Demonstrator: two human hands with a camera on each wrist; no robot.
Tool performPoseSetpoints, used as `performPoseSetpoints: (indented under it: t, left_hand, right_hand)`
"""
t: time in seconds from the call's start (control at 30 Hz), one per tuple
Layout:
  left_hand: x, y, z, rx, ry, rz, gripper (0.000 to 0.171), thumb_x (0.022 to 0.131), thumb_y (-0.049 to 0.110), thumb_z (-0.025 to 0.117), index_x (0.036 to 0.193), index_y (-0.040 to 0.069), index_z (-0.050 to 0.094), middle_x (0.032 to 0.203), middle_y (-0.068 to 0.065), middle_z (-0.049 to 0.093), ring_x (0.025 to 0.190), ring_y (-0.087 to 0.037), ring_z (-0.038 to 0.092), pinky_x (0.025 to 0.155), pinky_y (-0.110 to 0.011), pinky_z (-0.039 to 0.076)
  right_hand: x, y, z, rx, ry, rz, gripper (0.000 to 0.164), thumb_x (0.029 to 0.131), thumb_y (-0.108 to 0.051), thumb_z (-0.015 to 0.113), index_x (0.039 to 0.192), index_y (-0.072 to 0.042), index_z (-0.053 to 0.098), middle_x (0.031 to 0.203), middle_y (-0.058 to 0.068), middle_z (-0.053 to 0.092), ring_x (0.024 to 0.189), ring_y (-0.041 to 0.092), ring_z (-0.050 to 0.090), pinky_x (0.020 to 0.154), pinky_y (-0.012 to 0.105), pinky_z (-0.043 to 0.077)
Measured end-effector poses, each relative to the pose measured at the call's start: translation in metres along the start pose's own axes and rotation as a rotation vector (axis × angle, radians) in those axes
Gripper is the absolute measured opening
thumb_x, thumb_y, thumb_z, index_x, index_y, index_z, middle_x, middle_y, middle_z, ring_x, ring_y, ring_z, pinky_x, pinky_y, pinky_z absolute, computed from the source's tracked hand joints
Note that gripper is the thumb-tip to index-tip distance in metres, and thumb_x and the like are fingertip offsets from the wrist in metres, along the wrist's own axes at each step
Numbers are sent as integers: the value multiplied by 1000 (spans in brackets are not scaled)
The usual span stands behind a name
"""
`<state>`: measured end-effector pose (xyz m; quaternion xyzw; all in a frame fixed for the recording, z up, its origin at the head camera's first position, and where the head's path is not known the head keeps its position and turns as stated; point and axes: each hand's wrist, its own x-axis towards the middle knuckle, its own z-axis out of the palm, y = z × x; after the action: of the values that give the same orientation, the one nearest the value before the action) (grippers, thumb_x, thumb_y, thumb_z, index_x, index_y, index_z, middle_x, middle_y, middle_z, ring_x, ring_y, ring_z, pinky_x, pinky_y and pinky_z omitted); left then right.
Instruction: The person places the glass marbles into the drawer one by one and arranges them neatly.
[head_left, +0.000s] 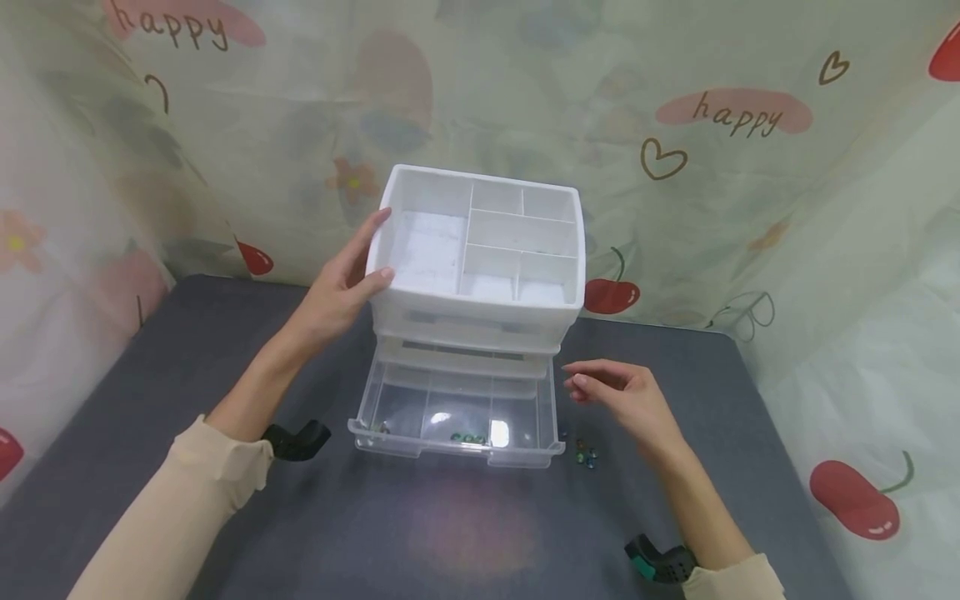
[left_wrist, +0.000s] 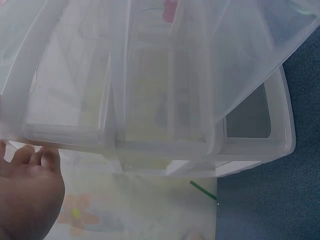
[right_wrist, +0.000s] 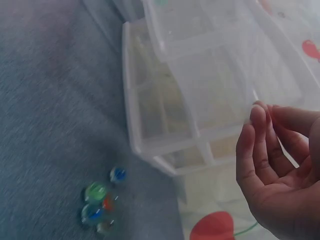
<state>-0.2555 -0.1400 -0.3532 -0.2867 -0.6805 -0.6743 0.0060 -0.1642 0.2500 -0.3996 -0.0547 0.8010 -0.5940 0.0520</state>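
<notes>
A white plastic drawer organizer [head_left: 480, 321] stands on the dark table, its clear drawer [head_left: 450, 408] pulled out toward me. My left hand [head_left: 341, 275] grips the organizer's upper left side, thumb and index fingertip at the rim; the left wrist view shows the other fingers against the side wall. My right hand [head_left: 622, 396] is in the air just right of the drawer, its fingers loosely bent and nothing visible between them. Several green marbles [head_left: 468, 438] lie near the drawer's front wall. More glass marbles [right_wrist: 95, 192], green, blue and orange, rest on the table below my right hand.
Divided compartments [head_left: 517, 275] form the organizer's top. The dark table [head_left: 480, 533] extends around it on all sides. A patterned cloth [head_left: 510, 75] hangs behind and at both sides. Each wrist carries a black band, the right band [head_left: 663, 562] with a green part.
</notes>
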Motion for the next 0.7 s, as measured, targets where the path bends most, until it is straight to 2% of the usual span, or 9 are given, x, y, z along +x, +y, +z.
performPoseSetpoints:
  t: [0.2, 0.4, 0.7]
  left_hand:
    - [0, 0, 0, -6, 3, 0, 69, 101, -2, 49, 160, 19, 19, 165, -2, 14, 148, -25, 20, 102, -20, 34]
    - [-1, -1, -1, -18, -1, 8, 69, 101, -3, 48, 160, 18, 19, 165, -2, 13, 148, -23, 19, 102, -20, 34]
    - [0, -1, 0, -28, -11, 17, 69, 102, -3, 48, 160, 18, 18, 166, 1, 11, 149, -20, 17, 104, -20, 33]
  right_hand:
    - [-5, 12, -8, -36, 0, 21, 33, 95, -25, 70, 117, -1, 71, 108, 21, 71, 90, 21, 71, 85, 34, 54]
    - [-12, 23, -16, -66, -41, 41, 33, 95, -25, 70, 120, -3, 70, 114, 21, 70, 96, 22, 71, 87, 34, 53]
    - [-22, 40, -23, -78, -36, 56, 41, 92, -24, 73, 122, 4, 67, 117, 25, 67, 104, 36, 67, 83, 29, 54]
